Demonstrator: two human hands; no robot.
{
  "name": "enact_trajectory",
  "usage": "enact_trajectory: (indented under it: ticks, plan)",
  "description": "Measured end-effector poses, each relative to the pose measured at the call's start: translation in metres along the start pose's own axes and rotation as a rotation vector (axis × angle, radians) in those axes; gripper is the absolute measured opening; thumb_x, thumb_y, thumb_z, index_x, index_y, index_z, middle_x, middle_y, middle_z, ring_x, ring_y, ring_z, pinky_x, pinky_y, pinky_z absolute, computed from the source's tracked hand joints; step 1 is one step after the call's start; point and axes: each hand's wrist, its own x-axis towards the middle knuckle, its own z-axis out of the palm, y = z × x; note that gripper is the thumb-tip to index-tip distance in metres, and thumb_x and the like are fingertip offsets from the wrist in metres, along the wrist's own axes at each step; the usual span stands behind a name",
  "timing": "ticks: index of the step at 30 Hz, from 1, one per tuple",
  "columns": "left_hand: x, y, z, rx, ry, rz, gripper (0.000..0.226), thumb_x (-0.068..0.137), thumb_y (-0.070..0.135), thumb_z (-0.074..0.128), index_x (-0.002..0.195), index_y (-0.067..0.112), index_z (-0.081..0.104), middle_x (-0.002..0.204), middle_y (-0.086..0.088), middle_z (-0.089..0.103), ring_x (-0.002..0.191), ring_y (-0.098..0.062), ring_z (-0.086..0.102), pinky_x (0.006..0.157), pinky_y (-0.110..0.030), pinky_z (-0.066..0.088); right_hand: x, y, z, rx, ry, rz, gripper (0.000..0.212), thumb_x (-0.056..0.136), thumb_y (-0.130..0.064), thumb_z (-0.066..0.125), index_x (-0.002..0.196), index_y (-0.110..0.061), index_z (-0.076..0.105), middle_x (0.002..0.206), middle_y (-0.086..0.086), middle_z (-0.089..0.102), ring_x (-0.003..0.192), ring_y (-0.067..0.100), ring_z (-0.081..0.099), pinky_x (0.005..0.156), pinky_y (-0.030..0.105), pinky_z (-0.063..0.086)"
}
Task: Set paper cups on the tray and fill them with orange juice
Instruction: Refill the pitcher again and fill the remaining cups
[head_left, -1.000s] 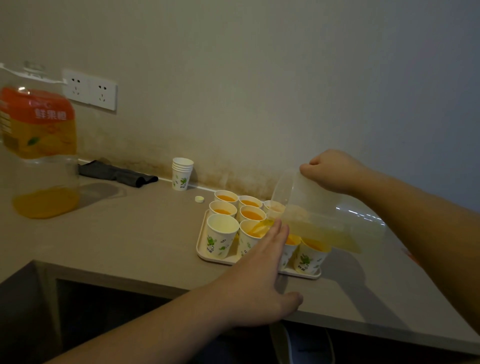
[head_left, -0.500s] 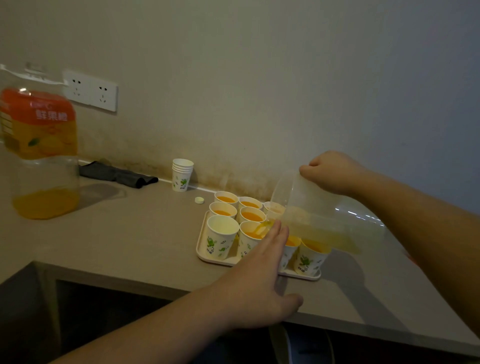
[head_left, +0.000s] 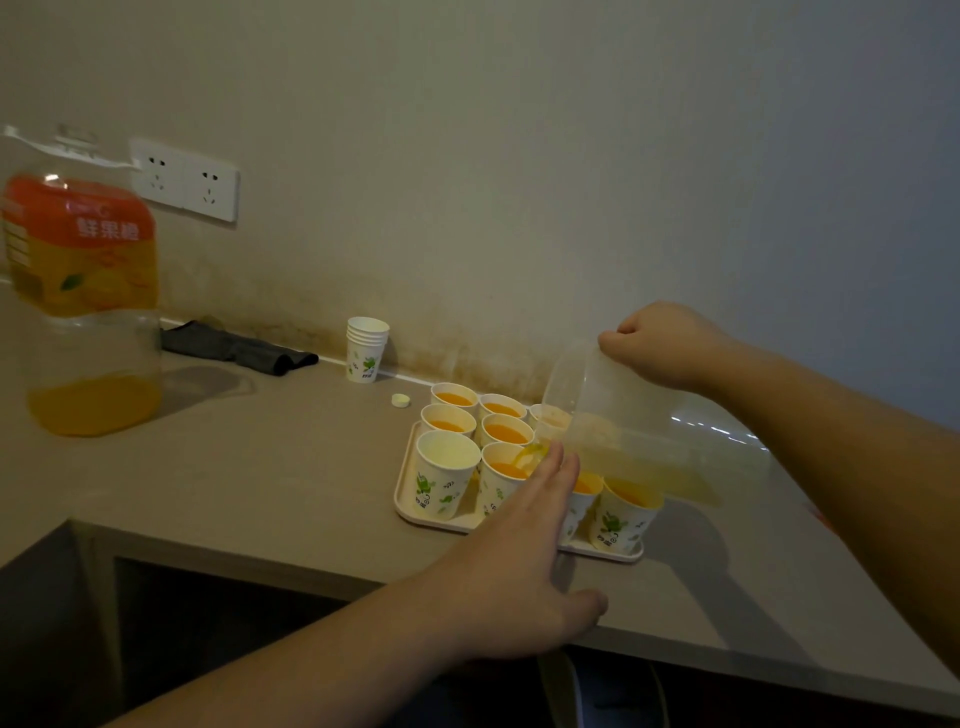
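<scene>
Above the right side of the tray, the right hand (head_left: 662, 345) has its grip clenched round the rim of a clear plastic pitcher (head_left: 639, 431), which is tilted with its spout down over the paper cups. A thin stream of orange juice (head_left: 530, 457) runs from the spout into the middle front cup (head_left: 501, 480), a white paper cup printed with green leaves. The left hand (head_left: 519, 561) reaches in from below with fingers straight and grip released, its fingertips (head_left: 563, 460) just beside that cup and the pitcher's spout; whether they touch either cannot be told.

The cups stand close together on a pale cream rectangular plastic tray (head_left: 402, 491). Most hold juice, while the front left cup (head_left: 445, 475) shows only a white inside.

The tray sits near the front edge of a grey-brown table (head_left: 260, 467). Behind it lie a small pale round cap (head_left: 400, 400) and a stack of spare paper cups (head_left: 366, 349) by the wall. Farther left are a dark folded cloth (head_left: 234, 347) and a large clear juice bottle with an orange label (head_left: 85, 306), juice low in its base. A white double socket (head_left: 184, 179) is set in the stained beige wall (head_left: 519, 182).
</scene>
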Motion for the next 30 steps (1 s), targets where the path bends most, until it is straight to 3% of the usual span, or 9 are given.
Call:
enact_trajectory:
  ticks: [4,12,18,23,30]
  plan:
    - [-0.001,0.001,0.0,0.005,-0.005,0.001,0.115,0.089,0.048,0.072,0.158,0.037,-0.02,0.159,0.028,-0.032,0.151,0.003,-0.014,0.123,-0.025,0.01,0.001,-0.002,0.0,-0.015,-0.012,-0.011,0.045,0.099,-0.037,0.043,0.078,-0.004,0.066,0.076,0.011,0.06,0.078,0.029,0.058,0.069,0.032,0.045]
    - [-0.003,0.0,0.001,0.004,-0.008,-0.013,0.116,0.088,0.049,0.073,0.158,0.039,-0.02,0.159,0.029,-0.032,0.152,0.001,-0.011,0.127,-0.033,0.015,0.0,-0.006,0.0,0.004,-0.023,-0.024,0.045,0.098,-0.036,0.044,0.065,-0.008,0.058,0.064,0.007,0.049,0.062,0.023,0.047,0.059,0.032,0.038]
    - [-0.002,-0.002,0.0,0.007,-0.007,-0.011,0.116,0.088,0.049,0.072,0.158,0.038,-0.02,0.159,0.029,-0.032,0.152,0.002,-0.011,0.126,-0.031,0.014,0.002,-0.008,0.0,-0.024,-0.01,-0.038,0.044,0.099,-0.038,0.044,0.068,-0.011,0.062,0.07,0.007,0.058,0.067,0.021,0.055,0.06,0.03,0.041]
    - [-0.002,-0.002,0.0,0.008,-0.008,-0.015,0.116,0.088,0.049,0.073,0.158,0.039,-0.02,0.158,0.029,-0.033,0.152,0.001,-0.012,0.127,-0.032,0.014,0.004,-0.009,-0.001,-0.033,-0.006,-0.05,0.046,0.098,-0.04,0.043,0.08,-0.007,0.068,0.077,0.01,0.063,0.074,0.023,0.059,0.07,0.033,0.049]
    - [-0.004,-0.003,-0.002,-0.006,-0.009,-0.026,0.117,0.088,0.048,0.074,0.157,0.042,-0.02,0.158,0.032,-0.032,0.153,-0.001,-0.008,0.126,-0.034,0.017,0.007,-0.012,-0.002,-0.038,-0.003,-0.064,0.047,0.098,-0.039,0.044,0.07,-0.008,0.063,0.068,0.007,0.055,0.064,0.021,0.052,0.059,0.031,0.04]
